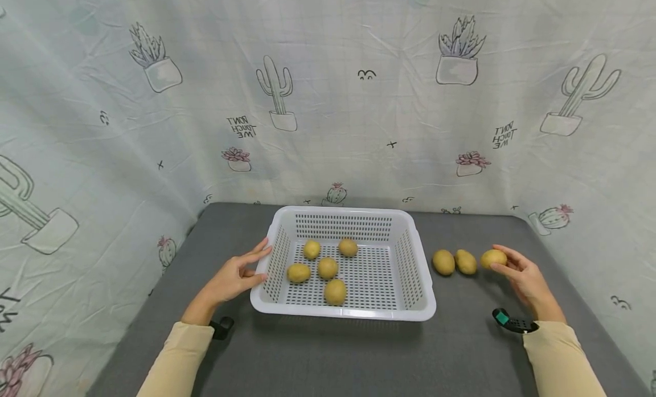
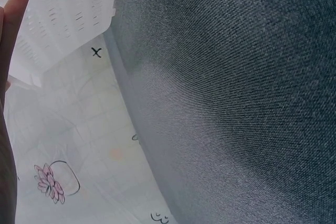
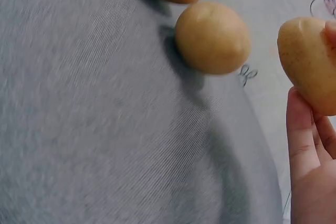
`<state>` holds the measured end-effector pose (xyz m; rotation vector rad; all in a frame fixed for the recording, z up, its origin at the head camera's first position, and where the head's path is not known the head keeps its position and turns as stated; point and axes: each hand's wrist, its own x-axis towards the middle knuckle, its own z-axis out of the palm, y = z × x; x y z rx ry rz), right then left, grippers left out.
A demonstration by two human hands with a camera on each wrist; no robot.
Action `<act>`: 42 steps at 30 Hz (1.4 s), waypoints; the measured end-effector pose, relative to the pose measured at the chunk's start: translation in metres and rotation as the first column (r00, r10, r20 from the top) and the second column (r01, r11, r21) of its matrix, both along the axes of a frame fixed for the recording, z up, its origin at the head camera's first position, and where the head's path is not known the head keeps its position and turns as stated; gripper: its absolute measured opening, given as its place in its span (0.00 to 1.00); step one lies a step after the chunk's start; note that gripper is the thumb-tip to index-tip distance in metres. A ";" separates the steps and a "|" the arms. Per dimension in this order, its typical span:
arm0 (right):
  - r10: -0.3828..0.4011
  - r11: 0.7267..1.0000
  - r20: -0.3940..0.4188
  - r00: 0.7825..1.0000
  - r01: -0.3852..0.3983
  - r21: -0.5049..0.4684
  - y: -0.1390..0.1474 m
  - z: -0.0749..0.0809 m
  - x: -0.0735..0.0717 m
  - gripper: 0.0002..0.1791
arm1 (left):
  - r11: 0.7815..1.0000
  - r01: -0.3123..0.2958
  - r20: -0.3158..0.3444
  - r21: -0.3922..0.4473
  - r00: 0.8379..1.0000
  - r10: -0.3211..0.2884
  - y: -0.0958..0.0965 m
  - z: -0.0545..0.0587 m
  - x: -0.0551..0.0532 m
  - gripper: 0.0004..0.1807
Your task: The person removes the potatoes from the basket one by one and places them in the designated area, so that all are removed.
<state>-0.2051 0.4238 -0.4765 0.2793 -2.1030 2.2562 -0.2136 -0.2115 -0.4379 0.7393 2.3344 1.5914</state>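
Observation:
A white perforated plastic basket [image 1: 342, 314] rests on the dark table with several yellow-brown potatoes [image 1: 335, 293] inside, all in its left and middle part. At the basket's left rim, the spread fingers and thumb of my left hand [image 1: 230, 278] touch the edge. Off to the right, my right hand [image 1: 530, 282] pinches a potato [image 3: 304, 59] between thumb and fingers, raised off the cloth in the right wrist view. Two more potatoes, one rounder [image 1: 443, 262] and one longer [image 1: 466, 262], lie between the basket and that hand.
Dark grey cloth [image 1: 328, 357] covers the table. A pale curtain [image 1: 328, 101] printed with cactus drawings hangs behind and along both sides. Black straps with small devices, one of them [image 1: 514, 322] on the right, sit at both wrists.

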 end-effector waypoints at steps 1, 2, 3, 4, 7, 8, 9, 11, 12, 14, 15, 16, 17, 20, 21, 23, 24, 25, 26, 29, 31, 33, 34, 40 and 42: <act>-0.006 1.000 0.013 1.000 0.006 0.021 0.001 -0.002 0.000 0.26 | 1.000 0.001 -0.007 0.001 1.000 -0.001 0.000 0.000 0.000 0.36; -0.013 0.999 0.025 1.000 0.012 0.040 0.003 -0.004 0.001 0.26 | 1.000 0.003 -0.012 0.003 1.000 -0.003 0.000 0.000 0.000 0.36; -0.021 0.998 0.036 0.999 0.019 0.058 0.004 -0.006 0.000 0.26 | 1.000 0.004 -0.017 0.005 1.000 -0.004 -0.001 0.000 0.000 0.36; -0.029 0.997 0.046 0.999 0.026 0.072 0.005 -0.008 0.000 0.26 | 1.000 0.006 -0.024 0.004 1.000 -0.006 -0.001 0.000 0.000 0.36; -0.063 0.988 0.076 0.995 0.052 0.145 0.009 -0.012 -0.001 0.26 | 1.000 0.002 -0.019 0.003 1.000 -0.001 0.000 0.000 0.000 0.36; -0.077 0.982 0.086 0.993 0.061 0.179 0.011 -0.013 -0.002 0.26 | 1.000 0.001 -0.013 0.003 1.000 -0.001 0.000 0.001 0.000 0.36; -0.093 0.971 0.093 0.991 0.070 0.227 0.012 -0.014 -0.002 0.26 | 1.000 0.000 -0.009 0.002 1.000 0.000 0.000 0.001 0.000 0.36; -0.126 0.936 0.101 0.987 0.084 0.341 0.013 -0.014 -0.003 0.28 | 1.000 -0.001 0.004 0.004 1.000 0.001 0.000 0.001 0.001 0.36; -0.143 0.911 0.104 0.984 0.090 0.402 0.014 -0.014 -0.004 0.29 | 1.000 0.001 0.008 0.006 1.000 -0.001 0.000 0.001 0.001 0.36; -0.171 0.856 0.113 0.979 0.091 0.508 0.014 -0.014 -0.005 0.33 | 1.000 0.003 0.011 0.010 1.000 -0.003 0.000 0.002 0.001 0.36; -0.183 0.828 0.119 0.976 0.088 0.553 0.014 -0.013 -0.006 0.35 | 1.000 0.003 0.010 0.012 1.000 -0.003 0.000 0.002 0.001 0.36; -0.192 0.804 0.126 0.973 0.082 0.589 0.013 -0.013 -0.007 0.37 | 1.000 0.004 0.009 0.015 1.000 -0.004 0.000 0.002 0.000 0.37; -0.197 0.785 0.136 0.971 0.073 0.615 0.013 -0.012 -0.007 0.38 | 1.000 0.004 0.008 0.016 1.000 -0.004 0.000 0.002 0.000 0.37; -0.200 0.749 0.158 0.967 0.047 0.661 0.013 -0.010 -0.010 0.42 | 1.000 0.008 0.005 0.017 1.000 -0.008 0.000 0.002 0.000 0.36; -0.199 0.744 0.161 0.967 0.042 0.667 0.013 -0.010 -0.011 0.42 | 1.000 0.009 0.005 0.018 1.000 -0.009 0.000 0.002 0.000 0.36; -0.194 0.738 0.166 0.967 0.033 0.674 0.013 -0.010 -0.012 0.42 | 1.000 0.009 0.005 0.015 1.000 -0.009 0.000 0.002 0.000 0.37; -0.193 0.736 0.167 0.967 0.030 0.677 0.013 -0.010 -0.013 0.42 | 1.000 0.008 0.004 0.013 1.000 -0.008 0.000 0.002 0.000 0.37; -0.193 0.734 0.166 0.967 0.030 0.679 0.013 -0.010 -0.013 0.42 | 1.000 0.008 0.002 0.010 1.000 -0.008 0.000 0.002 0.000 0.37; -0.191 0.731 0.165 0.968 0.028 0.682 0.013 -0.010 -0.014 0.42 | 1.000 0.008 0.001 0.007 1.000 -0.008 0.000 0.001 0.000 0.37; -0.180 0.724 0.167 0.969 0.015 0.690 0.012 -0.010 -0.016 0.43 | 1.000 0.004 -0.004 0.004 1.000 -0.004 -0.001 0.001 0.000 0.36; -0.179 0.714 0.173 0.969 0.007 0.700 0.011 -0.009 -0.017 0.43 | 1.000 0.002 -0.002 0.006 1.000 -0.002 -0.001 0.000 0.000 0.37; -0.180 0.706 0.183 0.967 -0.003 0.709 0.011 -0.008 -0.019 0.44 | 1.000 -0.001 0.004 0.007 1.000 0.001 0.000 0.000 0.000 0.37; -0.185 0.701 0.188 0.965 -0.005 0.713 0.010 -0.007 -0.020 0.44 | 1.000 -0.002 0.005 0.006 1.000 0.002 0.000 0.000 0.000 0.37; -0.193 0.725 0.230 0.954 -0.019 0.689 0.011 -0.009 -0.021 0.45 | 1.000 0.003 0.008 0.008 1.000 -0.003 0.001 0.002 0.001 0.37; -0.194 0.731 0.228 0.954 -0.015 0.682 0.012 -0.010 -0.021 0.45 | 1.000 0.003 0.009 0.012 1.000 -0.003 0.001 0.003 0.001 0.37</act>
